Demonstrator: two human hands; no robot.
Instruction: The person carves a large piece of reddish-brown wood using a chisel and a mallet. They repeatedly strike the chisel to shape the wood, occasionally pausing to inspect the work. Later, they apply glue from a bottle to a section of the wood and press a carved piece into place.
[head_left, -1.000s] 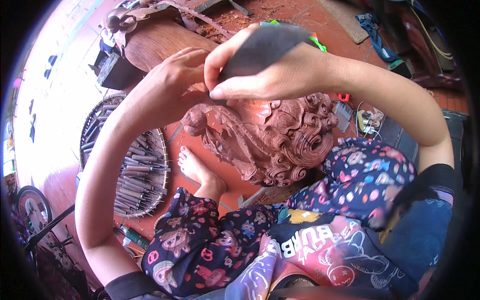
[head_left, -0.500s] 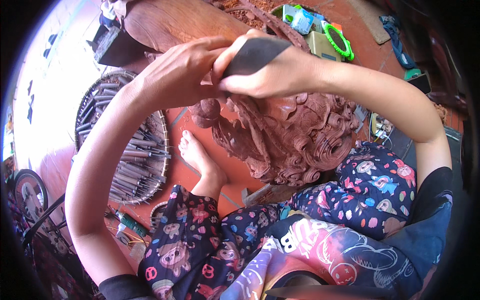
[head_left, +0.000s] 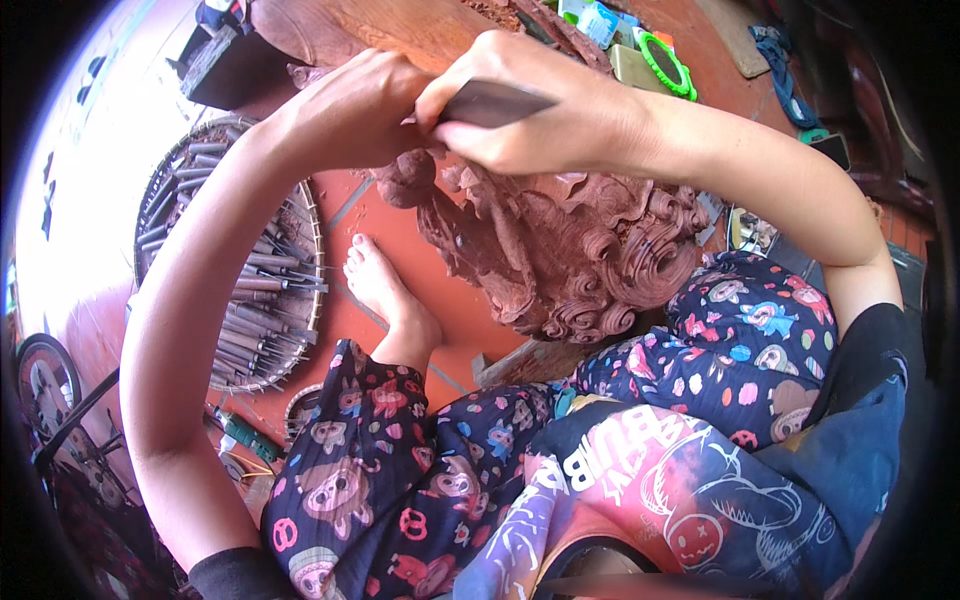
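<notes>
Watching the feed from my end, I find the lettering on the front of the shirt [head_left: 690, 470], where bold white capitals [head_left: 620, 448] run slanted and bent by folds, with a thin scrawl [head_left: 650, 524] lower down too small to read.

Carving [head_left: 600, 255] partly hidden, tool basket [head_left: 319, 225] partly covered
</notes>
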